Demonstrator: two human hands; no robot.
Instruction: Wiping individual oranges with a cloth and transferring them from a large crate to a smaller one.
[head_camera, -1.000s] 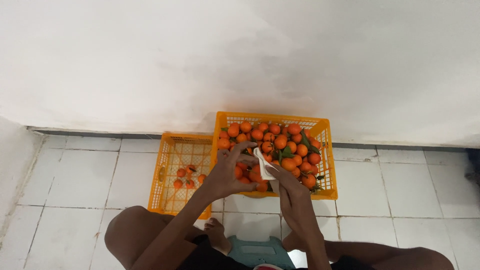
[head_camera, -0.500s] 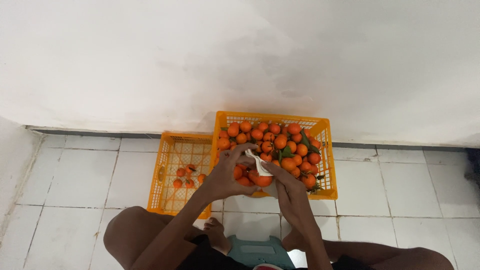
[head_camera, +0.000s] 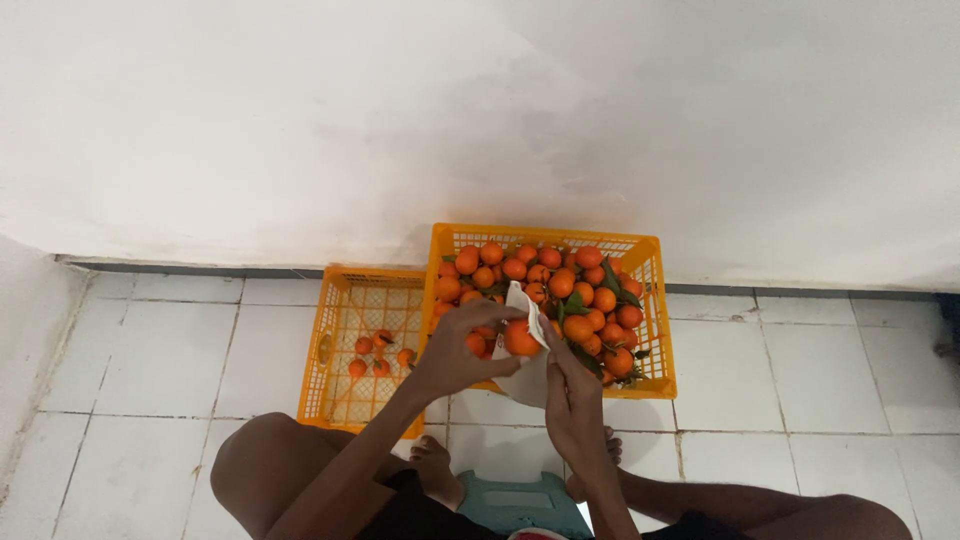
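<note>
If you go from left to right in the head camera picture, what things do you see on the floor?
Nearly empty orange crate with a few oranges → left hand holding an orange → right hand → full orange crate.

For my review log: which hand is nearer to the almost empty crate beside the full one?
Left. The left hand holds an orange just right of the almost empty crate; the right hand, with the white cloth, is farther right, before the full crate.

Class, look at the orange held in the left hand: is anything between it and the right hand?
Yes. A white cloth lies between the orange and the right hand, draped over the fruit's right side. The left hand grips the orange directly, above the full crate.
</note>
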